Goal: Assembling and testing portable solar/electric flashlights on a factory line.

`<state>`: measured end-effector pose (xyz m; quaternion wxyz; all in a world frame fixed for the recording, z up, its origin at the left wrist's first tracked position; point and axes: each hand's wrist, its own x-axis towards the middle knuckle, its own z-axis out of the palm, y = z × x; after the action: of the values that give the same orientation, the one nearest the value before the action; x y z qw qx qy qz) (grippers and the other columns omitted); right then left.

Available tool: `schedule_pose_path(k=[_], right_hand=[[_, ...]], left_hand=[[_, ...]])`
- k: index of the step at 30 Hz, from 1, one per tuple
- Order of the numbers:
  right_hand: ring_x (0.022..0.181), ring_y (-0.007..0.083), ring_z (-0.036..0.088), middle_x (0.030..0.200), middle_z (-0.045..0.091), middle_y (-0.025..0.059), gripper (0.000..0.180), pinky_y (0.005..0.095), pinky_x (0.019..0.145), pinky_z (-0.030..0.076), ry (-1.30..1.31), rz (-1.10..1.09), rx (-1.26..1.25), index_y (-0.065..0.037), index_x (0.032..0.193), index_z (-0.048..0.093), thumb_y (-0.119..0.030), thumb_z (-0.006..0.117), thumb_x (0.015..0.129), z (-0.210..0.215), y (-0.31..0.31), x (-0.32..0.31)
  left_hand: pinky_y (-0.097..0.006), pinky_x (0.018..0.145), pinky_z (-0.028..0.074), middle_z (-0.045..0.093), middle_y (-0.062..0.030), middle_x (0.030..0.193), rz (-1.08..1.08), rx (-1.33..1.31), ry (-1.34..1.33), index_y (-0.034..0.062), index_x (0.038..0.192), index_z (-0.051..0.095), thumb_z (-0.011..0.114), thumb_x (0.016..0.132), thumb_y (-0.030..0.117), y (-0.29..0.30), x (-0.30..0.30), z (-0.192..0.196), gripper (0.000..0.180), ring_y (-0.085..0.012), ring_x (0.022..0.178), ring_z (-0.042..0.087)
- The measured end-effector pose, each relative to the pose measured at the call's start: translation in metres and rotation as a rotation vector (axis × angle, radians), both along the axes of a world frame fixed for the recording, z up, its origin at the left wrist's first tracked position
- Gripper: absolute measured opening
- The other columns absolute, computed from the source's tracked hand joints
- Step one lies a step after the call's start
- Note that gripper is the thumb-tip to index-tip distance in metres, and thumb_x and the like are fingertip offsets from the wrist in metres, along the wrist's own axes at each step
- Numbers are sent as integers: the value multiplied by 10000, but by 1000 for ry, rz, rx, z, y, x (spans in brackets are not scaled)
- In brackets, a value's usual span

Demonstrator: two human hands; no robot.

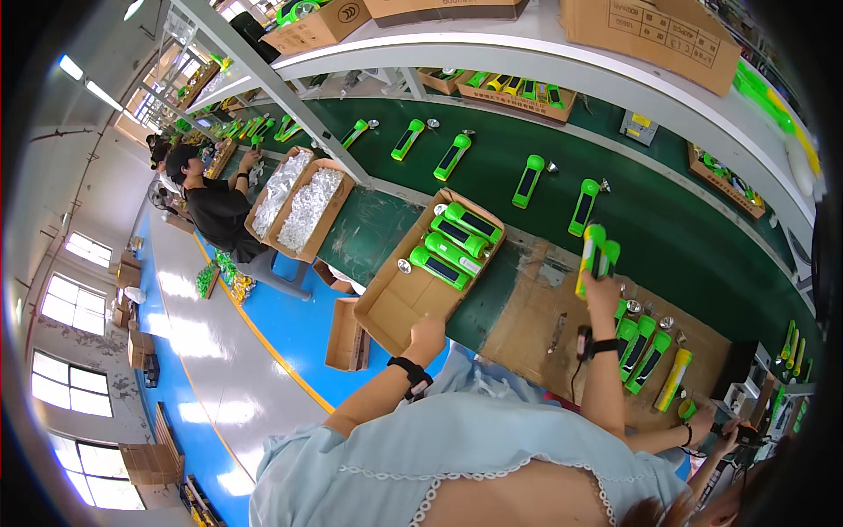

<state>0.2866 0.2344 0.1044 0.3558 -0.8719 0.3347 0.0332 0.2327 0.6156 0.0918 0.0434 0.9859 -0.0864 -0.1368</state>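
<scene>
My right hand [601, 294] is raised over the near side of the conveyor, closed round what look like two upright green flashlights [591, 249]; their lower ends are hidden in my fingers. My left hand [428, 337] is closed at the near rim of an open cardboard box [379, 309] and seems to grip it. Inside that box, several green flashlights [440, 267] with dark panels lie side by side at the far end. Beside my right forearm, more green flashlights [649, 362] with loose silver reflectors lie on a cardboard sheet [527, 338], next to a yellow-green flashlight [673, 380].
A green conveyor belt [492, 145] carries spaced flashlights past the bench. Boxes of silvery parts [309, 209] stand at the left, near a co-worker in black [219, 211]. A white shelf [492, 54] with cartons hangs overhead. Another person's hands [724, 436] are at the lower right.
</scene>
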Motion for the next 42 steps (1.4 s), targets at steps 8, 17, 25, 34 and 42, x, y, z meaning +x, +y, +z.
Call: schedule_pose_path(k=[8, 17, 25, 34, 42], right_hand=[[893, 418, 535, 1025, 473, 270, 557, 454, 763, 480, 76, 41, -360, 49, 832, 661, -483, 625, 670, -27, 89, -87], [963, 392, 496, 1090, 445, 256, 564, 465, 723, 483, 107, 3, -551, 35, 879, 627, -505, 622, 714, -51, 95, -91], [1111, 426, 391, 1282, 337, 321, 594, 529, 844, 399, 140, -75, -514, 54, 958, 603, -489, 613, 719, -65, 88, -99], [1118, 411, 408, 1229, 411, 314, 569, 485, 928, 345, 8, -44, -569, 49, 838, 645, -489, 662, 652, -54, 91, -103], [1155, 425, 372, 1285, 346, 320, 603, 487, 980, 300, 15, -80, -552, 71, 836, 610, -480, 700, 608, -47, 90, -107]], left_hand=[[-455, 679, 472, 508, -199, 857, -191, -339, -176, 44, 823, 553, 581, 690, 91, -60, 30, 8, 144, -365, 821, 548], [-448, 647, 479, 526, -175, 823, -324, -386, -294, 70, 732, 595, 612, 634, 95, -107, 101, -9, 103, -356, 750, 554], [-453, 870, 370, 422, -216, 1112, -236, -300, -333, 186, 932, 653, 574, 722, 160, -202, 241, -25, 226, -395, 1035, 439], [-432, 877, 428, 401, -249, 1199, 1, -225, 116, 188, 1039, 665, 556, 788, 262, -252, 330, -84, 283, -387, 1037, 473], [-427, 823, 414, 429, -228, 1109, -141, -98, 28, 64, 980, 678, 514, 678, 734, -340, 253, -52, 753, -362, 1007, 448]])
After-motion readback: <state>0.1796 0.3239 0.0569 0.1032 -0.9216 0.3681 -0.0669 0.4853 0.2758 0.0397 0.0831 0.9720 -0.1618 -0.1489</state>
